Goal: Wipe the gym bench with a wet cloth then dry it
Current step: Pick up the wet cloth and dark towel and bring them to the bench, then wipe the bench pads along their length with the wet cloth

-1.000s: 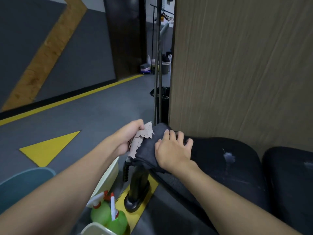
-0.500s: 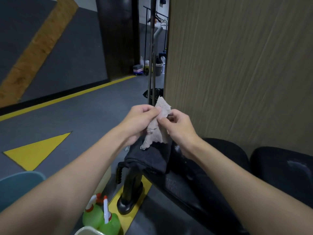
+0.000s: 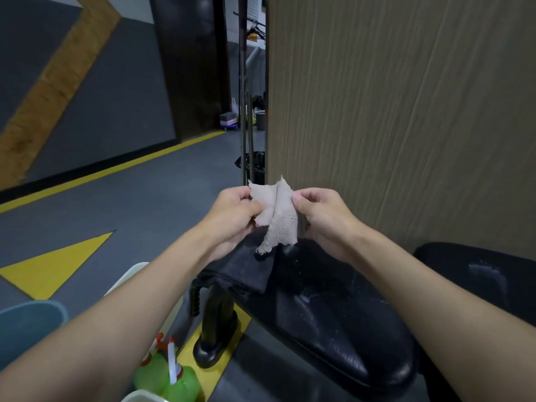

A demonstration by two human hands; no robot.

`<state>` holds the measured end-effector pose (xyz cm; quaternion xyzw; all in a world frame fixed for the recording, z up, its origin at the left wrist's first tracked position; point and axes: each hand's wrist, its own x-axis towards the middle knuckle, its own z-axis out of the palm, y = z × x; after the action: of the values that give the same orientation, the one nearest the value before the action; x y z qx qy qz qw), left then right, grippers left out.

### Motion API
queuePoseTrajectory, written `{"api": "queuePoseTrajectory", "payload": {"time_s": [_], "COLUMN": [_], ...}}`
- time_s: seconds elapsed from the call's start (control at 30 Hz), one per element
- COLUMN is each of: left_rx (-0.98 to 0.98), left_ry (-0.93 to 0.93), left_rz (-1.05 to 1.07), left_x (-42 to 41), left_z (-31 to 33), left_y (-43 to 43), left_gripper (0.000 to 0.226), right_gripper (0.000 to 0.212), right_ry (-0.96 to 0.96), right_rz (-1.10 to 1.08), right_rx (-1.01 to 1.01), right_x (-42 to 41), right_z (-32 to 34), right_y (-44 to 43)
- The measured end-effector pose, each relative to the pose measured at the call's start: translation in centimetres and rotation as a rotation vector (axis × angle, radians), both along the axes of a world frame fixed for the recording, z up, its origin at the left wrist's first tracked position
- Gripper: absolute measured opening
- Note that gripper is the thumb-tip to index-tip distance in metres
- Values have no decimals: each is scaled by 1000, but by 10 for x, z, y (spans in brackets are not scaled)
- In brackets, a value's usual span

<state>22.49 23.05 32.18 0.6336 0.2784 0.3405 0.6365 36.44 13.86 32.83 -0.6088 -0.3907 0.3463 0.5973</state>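
Cloth [image 3: 275, 211] now spread between hands [image 3: 282, 216].

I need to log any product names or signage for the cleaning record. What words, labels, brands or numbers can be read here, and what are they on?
None can be read.
green spray bottles: no label visible from above.
gym bench: no brand mark visible.
floor markings: plain yellow shapes, no text.
yellowish tag on the far rack: too small and blurred.

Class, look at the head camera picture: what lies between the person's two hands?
In the head view, a small pale ragged cloth spans the gap between the left hand and the right hand, pinched by both above the black bench.
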Motion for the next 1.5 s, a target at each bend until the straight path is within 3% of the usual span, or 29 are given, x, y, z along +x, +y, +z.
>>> {"api": "queuePoseTrajectory", "payload": {"time_s": [0.1,0.17,0.2,0.3,0.37,0.5,0.6,0.67,0.77,0.83,0.93,1.03,1.07,1.13,1.2,1.27,1.37,1.5], "left_rx": [29,37,47,104,179,377,499,614,848,937,817,669,743,942,952,929,991,980], "left_ry": [39,26,19,20,62,171,228,265,333,387,340,218,343,810,1120,1187,1129,1099], "left_rz": [22,18,6,10,52,156,188,128,-35,-187,-279,0,69,61,-46,-81,-13,-12], "left_x": [5,7,8,9,8,9,10,12,17,18,13,6,3,-1,-2,-1,-1,0], "left_z": [-1,1,2,3,4,5,11,19,23,22,23,20,15,-4,-27,-48,-61,-62], "left_y": [-4,-8,-9,-9,-6,2,0,-7,-20,-27,-34,-19,-11,3,9,10,12,16], "left_gripper": [24,25,26,30,31,29,25,21,29,33,31,27,29,38,47,50,50,50], "right_gripper": [45,80,81,35,18,4,14,20,37,48,16,15,14,14,13,32,34,65], "right_ry": [63,-125,-215,-203,-104,-149,-202,-106,397,441,189,-250,-478,-933,-1184,-1253,-1280,-1168], "right_rz": [98,146,119,32,36,-135,-162,-109,68,161,36,-221,-252,-113,176,302,10,70], "right_rx": [-71,-164,-192,-166,-150,-183,-233,-245,-213,-236,-209,-35,11,-8,-344,-590,-450,-710], "right_x": [-1,-3,-4,-4,-4,1,7,7,7,9,7,14,14,9,3,-6,-14,-20], "right_z": [-1,-2,-4,-2,-1,4,9,12,24,29,26,11,6,-5,-9,-12,-25,-70], "right_y": [-7,-11,-12,-11,-10,-12,-17,-19,-18,-20,-18,-16,-19,-29,-39,-42,-32,-11]}}
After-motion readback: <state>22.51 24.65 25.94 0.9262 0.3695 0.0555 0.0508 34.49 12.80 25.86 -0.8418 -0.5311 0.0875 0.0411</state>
